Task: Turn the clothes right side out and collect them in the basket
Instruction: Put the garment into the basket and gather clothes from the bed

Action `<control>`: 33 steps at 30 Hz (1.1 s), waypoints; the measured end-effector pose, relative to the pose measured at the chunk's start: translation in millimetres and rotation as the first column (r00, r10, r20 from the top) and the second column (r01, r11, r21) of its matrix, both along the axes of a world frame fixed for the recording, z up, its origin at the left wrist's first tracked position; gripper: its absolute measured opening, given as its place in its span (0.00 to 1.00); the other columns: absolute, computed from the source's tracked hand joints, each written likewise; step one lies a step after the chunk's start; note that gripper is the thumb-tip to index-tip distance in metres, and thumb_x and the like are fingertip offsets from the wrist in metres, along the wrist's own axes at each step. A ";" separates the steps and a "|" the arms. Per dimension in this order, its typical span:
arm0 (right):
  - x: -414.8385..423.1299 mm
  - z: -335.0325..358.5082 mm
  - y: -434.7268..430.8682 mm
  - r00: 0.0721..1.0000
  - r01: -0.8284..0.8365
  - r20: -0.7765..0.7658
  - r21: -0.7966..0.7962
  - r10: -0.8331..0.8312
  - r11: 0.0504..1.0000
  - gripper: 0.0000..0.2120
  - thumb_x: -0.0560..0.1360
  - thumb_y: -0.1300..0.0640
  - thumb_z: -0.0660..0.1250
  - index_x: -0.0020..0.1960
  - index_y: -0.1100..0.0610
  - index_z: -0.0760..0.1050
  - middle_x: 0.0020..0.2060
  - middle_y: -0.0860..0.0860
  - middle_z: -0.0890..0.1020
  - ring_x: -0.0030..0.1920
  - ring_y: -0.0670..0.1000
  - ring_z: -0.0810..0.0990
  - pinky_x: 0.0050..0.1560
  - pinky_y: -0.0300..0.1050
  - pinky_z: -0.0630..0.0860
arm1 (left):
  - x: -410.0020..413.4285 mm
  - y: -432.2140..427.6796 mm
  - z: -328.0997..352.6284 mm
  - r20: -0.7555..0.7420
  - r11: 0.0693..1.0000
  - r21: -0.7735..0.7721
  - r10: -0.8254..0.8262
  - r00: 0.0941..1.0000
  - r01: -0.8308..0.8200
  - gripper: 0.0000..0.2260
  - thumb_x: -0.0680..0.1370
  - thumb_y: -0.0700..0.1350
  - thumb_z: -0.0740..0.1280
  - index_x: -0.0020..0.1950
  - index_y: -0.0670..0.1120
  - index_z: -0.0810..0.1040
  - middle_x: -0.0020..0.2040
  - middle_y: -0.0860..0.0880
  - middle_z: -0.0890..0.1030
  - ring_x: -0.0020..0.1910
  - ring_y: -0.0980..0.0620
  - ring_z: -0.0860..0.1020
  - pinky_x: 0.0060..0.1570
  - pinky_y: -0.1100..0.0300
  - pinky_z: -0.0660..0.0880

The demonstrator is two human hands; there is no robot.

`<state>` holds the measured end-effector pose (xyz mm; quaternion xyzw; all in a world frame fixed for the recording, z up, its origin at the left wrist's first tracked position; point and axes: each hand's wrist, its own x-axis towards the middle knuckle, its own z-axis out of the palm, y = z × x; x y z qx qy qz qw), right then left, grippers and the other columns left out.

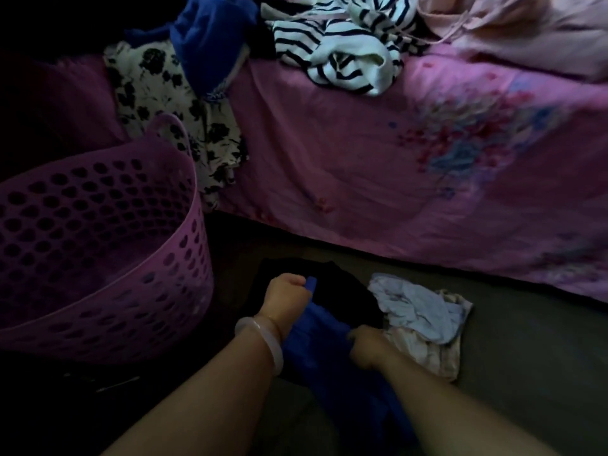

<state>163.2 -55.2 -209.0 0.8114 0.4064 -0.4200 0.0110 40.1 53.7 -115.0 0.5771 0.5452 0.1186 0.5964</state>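
Across the upper right of the dim view, a bed covered by a pink floral sheet [362, 179] is seen, and on it a black-and-white striped garment [342, 51], a white garment printed with black flowers [148, 90], a crumpled royal-blue garment [210, 37] and a pale pink garment [526, 34] are heaped. A round purple perforated plastic basket [98, 258] is stood on the dark floor [526, 357] at the left, just beside the bed's edge. Between the forearms a deep blue cloth garment [316, 350] is held low over the floor, above a black garment [342, 291]; a crumpled pale blue-and-white garment [418, 314] is laid just beside it. One end of the blue cloth is clenched in the left hand [286, 297], and its middle is gripped by the right hand [368, 347]. A pale translucent bangle [263, 340] is worn on the left wrist.
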 end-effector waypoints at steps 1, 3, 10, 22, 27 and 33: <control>3.0 5.1 4.1 0.995 0.086 -0.063 0.100 -0.080 0.991 0.03 0.75 0.56 0.69 0.48 0.52 0.77 0.51 0.52 0.78 0.50 0.50 0.77 0.48 0.39 0.73 | -1.3 1.1 -0.2 0.000 1.000 0.001 -0.007 1.000 0.007 0.16 0.77 0.32 0.62 0.64 0.39 0.73 0.41 0.48 0.75 0.36 0.53 0.73 0.34 0.62 0.71; 10.1 25.5 15.1 0.957 0.252 -0.221 0.300 -0.190 0.920 0.06 0.72 0.56 0.72 0.39 0.52 0.75 0.39 0.50 0.78 0.39 0.47 0.75 0.40 0.38 0.71 | -4.9 1.3 2.5 -0.031 0.997 0.021 -0.075 0.997 0.075 0.19 0.76 0.29 0.62 0.67 0.38 0.71 0.46 0.47 0.76 0.42 0.50 0.76 0.39 0.62 0.72; 13.4 139.8 44.0 0.431 0.806 -0.888 0.298 -0.162 0.510 0.08 0.78 0.57 0.64 0.42 0.57 0.77 0.39 0.56 0.82 0.42 0.55 0.80 0.53 0.52 0.74 | -21.2 0.7 40.4 0.071 0.948 0.135 -0.299 0.952 0.288 0.33 0.69 0.34 0.75 0.71 0.43 0.65 0.66 0.44 0.73 0.57 0.52 0.74 0.53 0.63 0.73; -12.8 283.3 60.3 -0.037 0.988 -0.991 -0.016 0.130 0.155 0.14 0.82 0.53 0.56 0.49 0.62 0.76 0.44 0.54 0.80 0.41 0.51 0.81 0.42 0.44 0.80 | -49.5 8.9 102.6 0.142 0.793 0.554 -0.389 0.910 0.253 0.58 0.59 0.56 0.80 0.78 0.55 0.45 0.75 0.52 0.60 0.73 0.55 0.62 0.71 0.54 0.66; -29.9 301.6 58.1 0.054 0.972 -0.986 0.088 0.157 0.216 0.15 0.81 0.53 0.58 0.45 0.61 0.77 0.37 0.55 0.83 0.35 0.52 0.83 0.45 0.47 0.79 | -53.5 12.0 127.2 0.215 0.817 0.576 -0.122 0.969 -0.025 0.06 0.75 0.40 0.65 0.50 0.44 0.77 0.46 0.47 0.81 0.45 0.52 0.78 0.43 0.59 0.75; -0.7 290.5 51.0 0.084 0.995 -0.993 0.089 0.081 0.054 0.13 0.81 0.53 0.59 0.44 0.59 0.76 0.41 0.55 0.81 0.40 0.53 0.81 0.44 0.49 0.79 | -71.4 25.9 150.5 0.393 0.945 0.292 0.020 0.919 -0.145 0.06 0.73 0.36 0.64 0.40 0.44 0.79 0.36 0.46 0.80 0.37 0.48 0.78 0.38 0.58 0.73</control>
